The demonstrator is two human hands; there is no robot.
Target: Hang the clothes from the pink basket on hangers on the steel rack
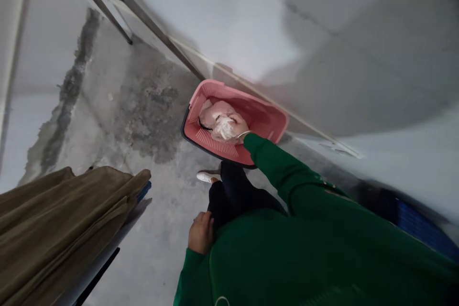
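My right hand (239,126) reaches down into a pink plastic laundry basket (272,114). Its fingers are closed on a crumpled whitish cloth (225,129), part of which the hand covers. Beside that, a pale pink cloth bundle (211,114) with a dark strap or edge lies in the left part of the basket. My left hand (201,233) rests against my dark trousers with fingers loosely bent, holding nothing that I can see; its fingertips are partly hidden.
The basket stands on a stained concrete floor (154,105) against a white wall (222,19). Metal bars (143,16) lean at the upper left. Brown cloth (71,215) hangs at the lower left. A blue crate-like object (423,229) is at the right. My white shoe (205,177) is near the basket.
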